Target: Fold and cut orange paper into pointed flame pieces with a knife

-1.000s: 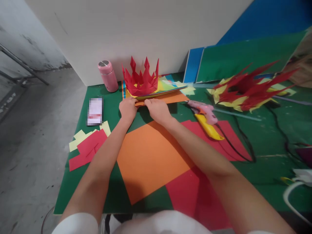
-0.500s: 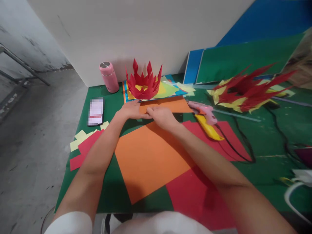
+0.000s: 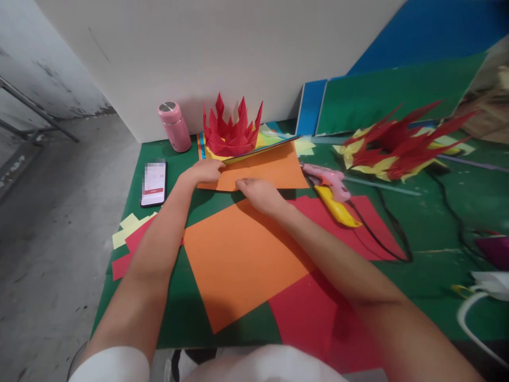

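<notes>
My right hand (image 3: 258,194) pinches the near edge of an orange paper sheet (image 3: 274,168). This sheet lies partly under a stack of coloured paper (image 3: 274,145), whose front edge is raised and tilted. My left hand (image 3: 207,171) is closed at the front left edge of that stack, its fingertips partly hidden. On the stack sits a red paper crown (image 3: 231,144) with pointed tips. Nearer to me, below my hands, a larger orange sheet (image 3: 242,270) lies flat, overlapping a red sheet (image 3: 314,310).
Left on the green table (image 3: 186,313) are a pink flask (image 3: 175,127), a phone (image 3: 154,183) and paper scraps (image 3: 127,236). To the right lie a pink glue gun (image 3: 328,179) with a black cord, a yellow-handled cutter (image 3: 338,208) and a red-and-yellow paper crown (image 3: 397,148).
The stack's front edge has risen, baring more of the orange sheet beneath. That sheet has come slightly toward me with my right hand. My left hand has moved slightly left.
</notes>
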Demonstrator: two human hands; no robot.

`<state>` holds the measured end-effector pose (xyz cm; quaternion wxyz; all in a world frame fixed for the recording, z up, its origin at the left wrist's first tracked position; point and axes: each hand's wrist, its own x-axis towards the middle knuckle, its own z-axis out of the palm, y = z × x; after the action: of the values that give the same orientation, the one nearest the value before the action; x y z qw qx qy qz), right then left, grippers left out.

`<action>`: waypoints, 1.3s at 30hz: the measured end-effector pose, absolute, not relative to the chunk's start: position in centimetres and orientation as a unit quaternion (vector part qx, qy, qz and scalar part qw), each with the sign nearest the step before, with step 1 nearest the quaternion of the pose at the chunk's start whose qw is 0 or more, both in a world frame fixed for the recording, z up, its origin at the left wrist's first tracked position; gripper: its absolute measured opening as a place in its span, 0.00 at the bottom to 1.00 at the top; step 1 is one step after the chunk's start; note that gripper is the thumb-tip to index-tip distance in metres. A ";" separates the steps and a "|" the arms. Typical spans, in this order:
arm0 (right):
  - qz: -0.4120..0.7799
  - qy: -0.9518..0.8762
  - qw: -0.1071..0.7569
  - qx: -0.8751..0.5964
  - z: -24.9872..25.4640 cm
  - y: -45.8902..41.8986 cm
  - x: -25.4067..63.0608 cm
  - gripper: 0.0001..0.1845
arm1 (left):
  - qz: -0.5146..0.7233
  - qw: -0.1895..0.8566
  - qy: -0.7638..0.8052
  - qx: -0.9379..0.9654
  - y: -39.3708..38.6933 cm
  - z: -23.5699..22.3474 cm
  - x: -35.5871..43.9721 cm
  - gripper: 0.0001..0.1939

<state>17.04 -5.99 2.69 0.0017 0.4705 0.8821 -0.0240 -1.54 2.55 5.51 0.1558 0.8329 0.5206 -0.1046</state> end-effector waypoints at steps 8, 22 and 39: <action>0.008 0.888 0.029 0.459 4.5 -7.2 15.9 0.15 | -0.054 0.122 0.536 0.834 2.5 4.8 -1.3 0.25; -0.070 0.943 0.067 0.319 4.3 -15.0 14.9 0.10 | 0.024 0.137 0.566 0.813 2.2 4.8 -1.5 0.28; -0.079 0.971 -0.066 0.216 3.3 -19.8 17.0 0.11 | 0.071 0.081 0.534 0.839 0.5 2.6 -1.5 0.23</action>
<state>17.05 -19.81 3.30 -0.0660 0.2161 0.9709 -0.0789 -1.51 0.50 2.64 0.0811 0.8389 0.5335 0.0707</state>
